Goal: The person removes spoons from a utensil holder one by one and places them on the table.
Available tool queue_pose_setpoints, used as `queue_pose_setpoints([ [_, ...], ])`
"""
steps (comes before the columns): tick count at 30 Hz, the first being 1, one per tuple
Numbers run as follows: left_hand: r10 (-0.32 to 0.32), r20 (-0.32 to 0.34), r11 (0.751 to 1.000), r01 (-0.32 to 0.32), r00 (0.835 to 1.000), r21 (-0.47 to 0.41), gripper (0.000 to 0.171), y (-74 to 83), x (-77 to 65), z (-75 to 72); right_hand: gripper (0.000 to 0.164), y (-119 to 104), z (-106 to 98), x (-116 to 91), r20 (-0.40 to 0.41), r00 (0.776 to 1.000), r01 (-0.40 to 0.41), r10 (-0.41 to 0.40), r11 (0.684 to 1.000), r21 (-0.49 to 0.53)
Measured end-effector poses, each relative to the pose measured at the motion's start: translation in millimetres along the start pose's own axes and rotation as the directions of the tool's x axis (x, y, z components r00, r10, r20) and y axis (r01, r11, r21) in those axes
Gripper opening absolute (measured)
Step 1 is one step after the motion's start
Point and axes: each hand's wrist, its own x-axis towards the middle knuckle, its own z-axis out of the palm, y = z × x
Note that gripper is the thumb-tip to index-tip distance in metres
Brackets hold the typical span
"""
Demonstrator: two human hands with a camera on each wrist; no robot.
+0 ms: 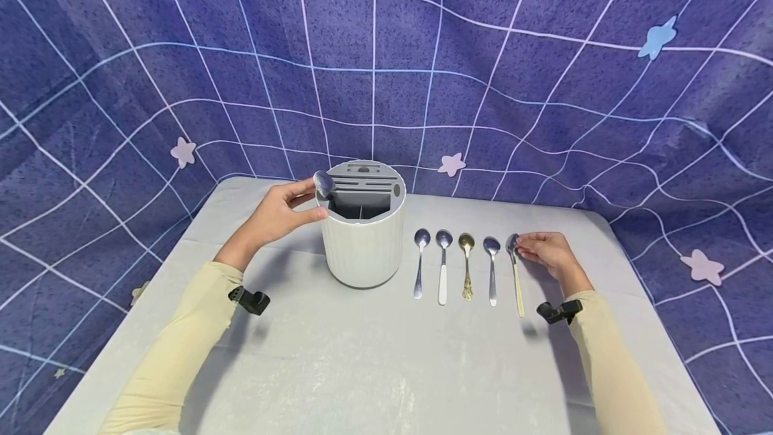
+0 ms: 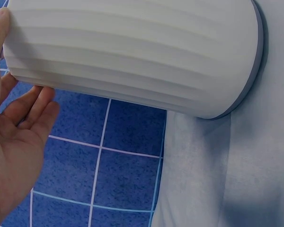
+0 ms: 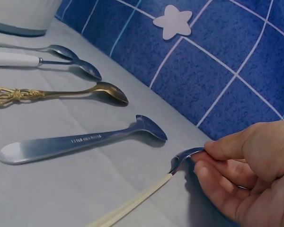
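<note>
My left hand [image 1: 279, 212] is at the left rim of a white ribbed cutlery holder [image 1: 362, 254], thumb and fingers spread against it. A metal spoon [image 1: 323, 183] stands in the holder, bowl up, right by those fingertips. In the left wrist view the thumb lies along the holder's top edge and the other fingers are loosely bent behind it. Far right, my right hand [image 1: 548, 252] pinches the bowl of a spoon with a pale yellow handle [image 1: 518, 287]. In the right wrist view this spoon's bowl [image 3: 188, 152] is between thumb and fingers, its handle slanting toward the near side.
Several spoons lie in a row between holder and right hand: a silver one [image 1: 421, 260], a white-handled one [image 1: 443, 264], a gold ornate one [image 1: 467, 264] and a plain silver one [image 1: 492, 267]. Behind the grey-covered table [image 1: 386, 361] hangs a blue gridded cloth [image 1: 338, 99].
</note>
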Motion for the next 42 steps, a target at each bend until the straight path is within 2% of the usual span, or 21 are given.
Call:
queue_pose_setpoints([
  [5, -0.003, -0.003, 1.000, 0.003, 1.000, 0.004, 0.062, 0.8, 0.1, 0.2, 0.046, 0, -5, -5, 0.013, 1.000, -0.011, 0.011, 1.000, -0.013],
  [16, 0.002, -0.011, 1.000, -0.001, 1.000, 0.005, 0.061, 2.0, 0.6, -2.4, 0.046, -12, -15, -15, 0.021, 1.000, 0.013, -0.011, 0.996, -0.090],
  [21, -0.018, -0.016, 1.000, 0.018, 1.000, 0.022, 0.062, 3.1, -0.5, -4.8, 0.046, -32, -3, -17, 0.002, 0.997, 0.076, -0.076, 0.989, -0.126],
  [26, -0.028, -0.015, 0.999, 0.028, 1.000, 0.024, 0.063, 3.3, -0.6, -4.9, 0.041, -62, 19, -25, -0.018, 0.984, 0.172, -0.178, 0.970, -0.171],
  [31, -0.031, -0.007, 0.999, 0.031, 0.999, 0.024, 0.063, 1.9, -0.1, -3.8, 0.037, -98, 44, -38, 0.013, 0.958, 0.282, -0.287, 0.931, -0.233],
  [37, -0.015, -0.008, 1.000, 0.016, 1.000, 0.013, 0.062, -0.5, 0.1, -2.0, 0.036, -141, 78, -49, 0.092, 0.913, 0.403, -0.398, 0.844, -0.353],
  [40, -0.016, -0.005, 1.000, 0.016, 1.000, 0.011, 0.063, 0.1, -0.3, -0.9, 0.035, -162, 95, -53, 0.146, 0.885, 0.463, -0.443, 0.803, -0.375],
  [42, -0.019, -0.002, 1.000, 0.019, 1.000, 0.016, 0.064, 0.4, 0.1, -0.2, 0.034, -174, 106, -54, 0.167, 0.868, 0.495, -0.467, 0.788, -0.367],
])
